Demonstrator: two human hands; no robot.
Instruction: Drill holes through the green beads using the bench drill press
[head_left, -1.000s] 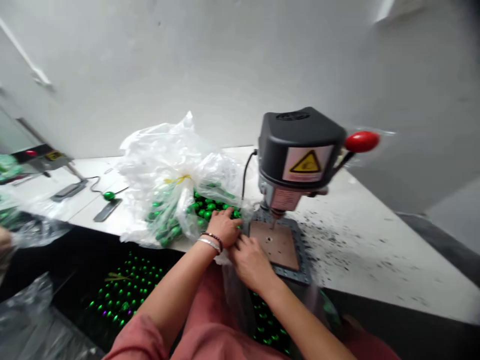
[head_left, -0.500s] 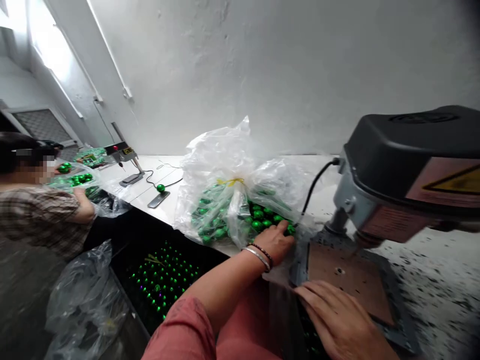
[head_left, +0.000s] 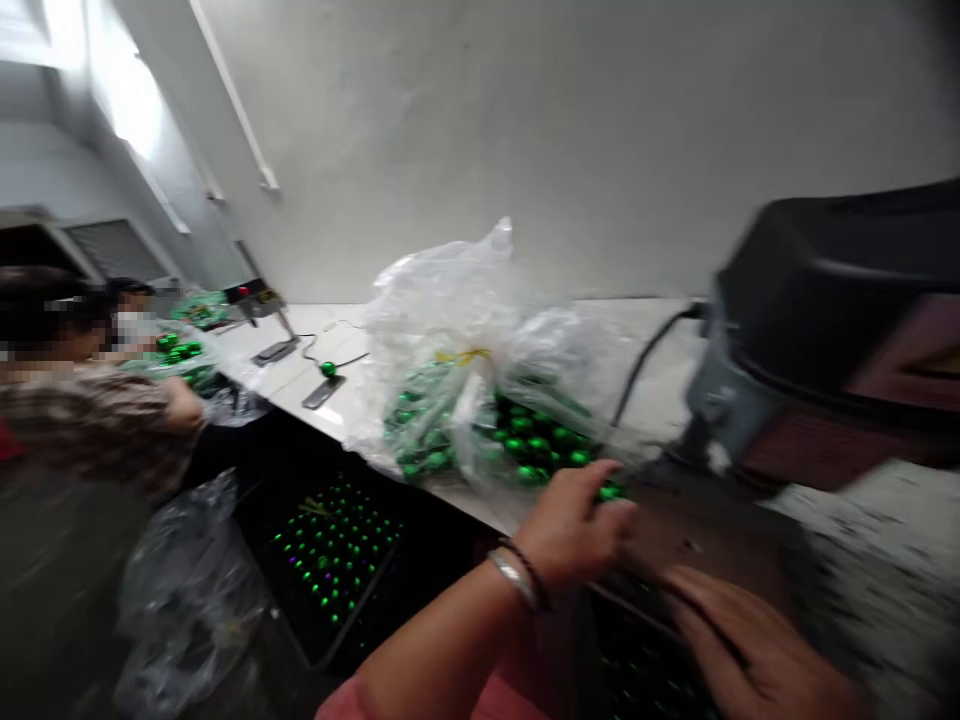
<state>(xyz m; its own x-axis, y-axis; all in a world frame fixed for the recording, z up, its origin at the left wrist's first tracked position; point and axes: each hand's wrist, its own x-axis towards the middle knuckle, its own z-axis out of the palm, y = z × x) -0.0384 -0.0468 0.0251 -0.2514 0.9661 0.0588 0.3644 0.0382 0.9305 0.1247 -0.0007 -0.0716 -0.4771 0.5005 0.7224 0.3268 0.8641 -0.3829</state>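
Head view: curls thumb and forefinger of left hand (head_left: 574, 530) around a green ball (head_left: 609, 492) near the counter's (head_left: 667, 390) front edge; holds fingers of right hand (head_left: 757, 640) together, both grips too blurred to tell. Seems light, stiff, slippery: pinch gently across the middle.

a white table (head_left: 652, 390) (long) carries bagged green balls (head_left: 525, 440) and a phone (head_left: 325, 392).

own hands (head_left: 577, 525): 2 | drill presses (head_left: 810, 300): 2 | co-workers (head_left: 94, 410): 2 | bracelets (head_left: 513, 577): 2 | green balls (head_left: 538, 447): dozens
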